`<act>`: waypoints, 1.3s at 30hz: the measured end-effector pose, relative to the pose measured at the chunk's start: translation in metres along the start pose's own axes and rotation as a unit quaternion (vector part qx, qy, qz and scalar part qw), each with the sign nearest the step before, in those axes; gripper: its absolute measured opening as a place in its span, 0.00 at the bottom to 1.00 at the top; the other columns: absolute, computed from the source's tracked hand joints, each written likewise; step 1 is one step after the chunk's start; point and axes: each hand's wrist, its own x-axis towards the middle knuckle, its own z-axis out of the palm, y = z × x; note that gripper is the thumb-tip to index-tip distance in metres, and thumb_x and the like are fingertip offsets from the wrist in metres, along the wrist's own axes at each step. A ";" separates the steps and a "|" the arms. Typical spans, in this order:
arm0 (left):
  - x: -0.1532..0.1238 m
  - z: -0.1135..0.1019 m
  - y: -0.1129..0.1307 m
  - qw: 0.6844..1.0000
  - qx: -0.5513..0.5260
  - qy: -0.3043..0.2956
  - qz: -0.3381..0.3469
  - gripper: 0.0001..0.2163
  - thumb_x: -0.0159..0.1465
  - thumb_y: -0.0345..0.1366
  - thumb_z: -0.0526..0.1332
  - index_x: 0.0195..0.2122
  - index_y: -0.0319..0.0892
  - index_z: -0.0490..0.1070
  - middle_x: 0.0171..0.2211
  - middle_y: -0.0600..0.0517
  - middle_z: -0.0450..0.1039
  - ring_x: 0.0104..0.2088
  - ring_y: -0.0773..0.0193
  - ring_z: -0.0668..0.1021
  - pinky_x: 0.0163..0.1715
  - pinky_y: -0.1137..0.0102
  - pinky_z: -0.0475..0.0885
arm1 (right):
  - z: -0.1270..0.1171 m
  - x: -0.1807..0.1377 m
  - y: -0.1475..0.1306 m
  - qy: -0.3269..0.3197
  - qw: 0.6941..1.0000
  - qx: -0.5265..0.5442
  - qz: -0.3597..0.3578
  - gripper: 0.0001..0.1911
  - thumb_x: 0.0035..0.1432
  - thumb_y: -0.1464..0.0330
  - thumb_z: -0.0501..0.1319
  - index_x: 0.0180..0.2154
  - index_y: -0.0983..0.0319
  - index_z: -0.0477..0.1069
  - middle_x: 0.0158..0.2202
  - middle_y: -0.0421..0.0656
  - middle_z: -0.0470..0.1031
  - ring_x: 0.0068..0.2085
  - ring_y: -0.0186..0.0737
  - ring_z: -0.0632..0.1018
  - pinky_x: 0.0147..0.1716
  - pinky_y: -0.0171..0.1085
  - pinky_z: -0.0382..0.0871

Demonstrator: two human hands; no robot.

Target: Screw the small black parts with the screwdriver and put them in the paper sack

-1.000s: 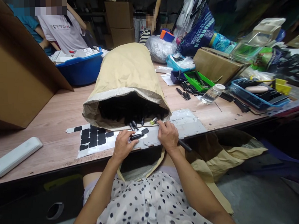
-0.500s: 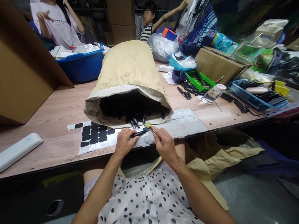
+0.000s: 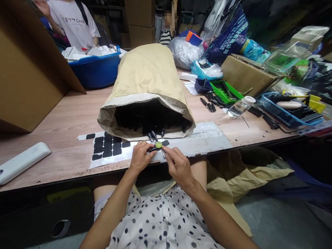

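My left hand point(image 3: 140, 155) is closed round a slim black pen-shaped piece point(image 3: 152, 149), pointing right above the table edge. My right hand point(image 3: 179, 165) pinches a thin stick-like tool with a round yellow-green disc point(image 3: 158, 144) by its end. The disc overlaps the black piece; whether they touch I cannot tell. Under my hands lies a white sheet point(image 3: 125, 151) with several black rounded-square patches point(image 3: 108, 144), beside a grey flat board point(image 3: 201, 139). Just beyond, a large tan paper sack point(image 3: 150, 70) gapes toward me, with several black pieces point(image 3: 154, 135) poking from its mouth.
A cardboard box point(image 3: 25, 71) and a white oblong device point(image 3: 21, 162) are on the left. Behind stands a blue basin point(image 3: 99, 74) of white boxes. To the right are a green tray point(image 3: 227, 93), a clear bottle point(image 3: 240, 107) and a blue basket point(image 3: 288, 113). Two people are across the table.
My right hand has moved slightly left, bringing the disc from beyond the black piece's tip to over it. The view has shifted a little. Both people across the table have moved their arms.
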 end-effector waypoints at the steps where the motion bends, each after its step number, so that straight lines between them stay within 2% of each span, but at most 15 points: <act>1: 0.000 0.000 0.000 1.000 0.001 0.001 0.000 0.05 0.60 0.34 0.66 0.37 0.48 0.79 0.29 0.53 0.72 0.35 0.58 0.73 0.38 0.65 0.68 | 0.001 -0.001 -0.001 -0.011 1.000 -0.005 -0.001 0.19 0.69 0.71 0.51 0.55 0.56 0.75 0.35 0.42 0.76 0.36 0.36 0.77 0.38 0.32 0.72; 4: 0.000 0.000 0.001 1.000 0.002 0.006 0.001 0.04 0.59 0.34 0.66 0.36 0.48 0.79 0.29 0.53 0.72 0.35 0.58 0.73 0.38 0.65 0.68 | 0.003 -0.002 0.004 -0.027 0.999 -0.017 0.003 0.19 0.68 0.71 0.52 0.53 0.56 0.76 0.34 0.42 0.76 0.35 0.36 0.77 0.38 0.31 0.72; 9: -0.002 0.001 0.005 1.000 0.014 0.020 0.001 0.04 0.57 0.35 0.68 0.34 0.46 0.77 0.31 0.53 0.73 0.35 0.58 0.74 0.39 0.64 0.68 | -0.007 0.015 0.036 0.017 0.993 -0.108 0.041 0.18 0.67 0.71 0.54 0.52 0.56 0.77 0.38 0.43 0.77 0.41 0.40 0.77 0.42 0.35 0.71; 13: -0.002 0.002 0.005 0.999 0.020 0.033 0.010 0.02 0.58 0.35 0.66 0.33 0.46 0.76 0.30 0.53 0.72 0.35 0.58 0.74 0.39 0.64 0.69 | -0.010 0.034 0.070 0.016 0.970 -0.230 0.072 0.18 0.63 0.74 0.56 0.49 0.56 0.79 0.33 0.44 0.74 0.37 0.42 0.73 0.37 0.36 0.66; 16: -0.005 -0.001 0.005 0.998 0.016 0.032 0.047 0.03 0.60 0.36 0.65 0.34 0.45 0.77 0.30 0.52 0.73 0.35 0.58 0.74 0.39 0.64 0.69 | -0.003 0.037 0.081 0.028 0.955 -0.286 0.067 0.18 0.62 0.75 0.56 0.48 0.56 0.79 0.33 0.44 0.73 0.35 0.42 0.70 0.34 0.37 0.62; 19: -0.018 -0.005 0.006 0.991 0.029 0.032 0.127 0.04 0.60 0.37 0.65 0.35 0.45 0.77 0.35 0.49 0.75 0.40 0.55 0.75 0.43 0.61 0.70 | 0.004 0.034 0.082 0.054 0.945 -0.319 0.051 0.18 0.62 0.75 0.56 0.48 0.57 0.78 0.34 0.45 0.71 0.35 0.42 0.68 0.33 0.37 0.58; 23: -0.052 -0.006 0.008 0.973 0.070 0.016 0.219 0.04 0.59 0.38 0.65 0.32 0.45 0.78 0.52 0.45 0.74 0.57 0.46 0.70 0.54 0.53 0.67 | 0.009 0.030 0.080 0.066 0.940 -0.333 0.037 0.18 0.61 0.75 0.55 0.48 0.57 0.77 0.33 0.45 0.70 0.35 0.42 0.66 0.33 0.37 0.56; 28: -0.086 0.003 0.002 0.964 0.130 -0.031 0.229 0.03 0.58 0.37 0.66 0.29 0.45 0.76 0.67 0.47 0.62 0.68 0.43 0.59 0.63 0.50 0.60 | 0.009 0.030 0.081 0.064 0.940 -0.332 0.040 0.18 0.61 0.75 0.55 0.49 0.56 0.76 0.34 0.45 0.70 0.36 0.44 0.66 0.34 0.38 0.56; 33: -0.097 0.017 -0.006 0.961 0.179 -0.005 0.210 0.03 0.58 0.37 0.66 0.28 0.46 0.74 0.68 0.48 0.60 0.69 0.44 0.59 0.64 0.52 0.58 | 0.010 0.030 0.081 0.073 0.940 -0.332 0.039 0.18 0.61 0.75 0.55 0.48 0.57 0.77 0.33 0.45 0.70 0.35 0.43 0.66 0.33 0.38 0.56; 39: -0.098 0.020 0.005 0.964 0.169 0.049 0.201 0.05 0.58 0.38 0.66 0.27 0.46 0.74 0.62 0.47 0.70 0.64 0.44 0.66 0.60 0.53 0.61 | 0.010 0.030 0.080 0.089 0.938 -0.335 0.023 0.17 0.60 0.75 0.56 0.47 0.57 0.77 0.32 0.44 0.70 0.34 0.44 0.66 0.33 0.39 0.56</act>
